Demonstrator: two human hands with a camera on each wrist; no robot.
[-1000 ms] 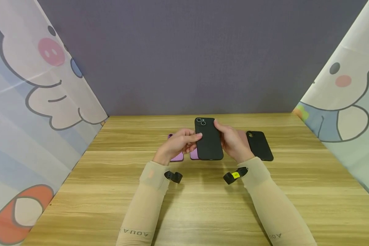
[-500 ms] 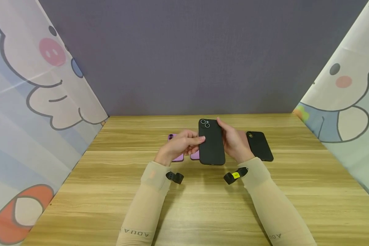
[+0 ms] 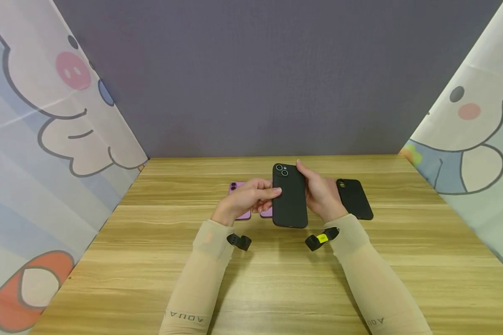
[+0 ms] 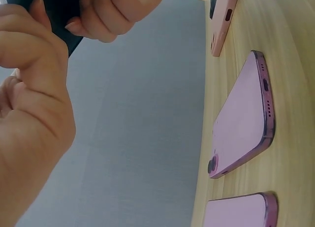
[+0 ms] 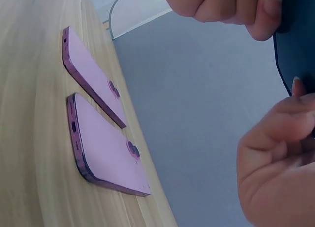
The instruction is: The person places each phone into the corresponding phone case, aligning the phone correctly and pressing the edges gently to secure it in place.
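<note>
A phone in a black case [image 3: 291, 204] is held up over the table in both hands, back and twin camera lenses facing the head camera. My left hand [image 3: 248, 195] pinches its left edge, thumb lying on the back. On the other side, my right hand [image 3: 320, 194] grips the right edge, with the thumb at the top right corner and the fingers mostly hidden behind. Both wrist views catch only part of the black case [image 5: 298, 49] between the fingers. Under and behind the left hand lie two purple phones, one at the left [image 3: 244, 216] and one nearer the middle [image 3: 266, 213].
Right of the hands lies an empty black phone case [image 3: 354, 199] with a camera cutout. A pink phone case [image 3: 331, 184] sits beside it, partly covered by the right hand. A grey panel [image 3: 272, 79] stands at the table's back, with printed cloths [image 3: 461, 121] along the sides.
The black-cased phone has shifted slightly right and down toward the body. The left hand moved along with it; the right hand stays almost in place at the edge.
</note>
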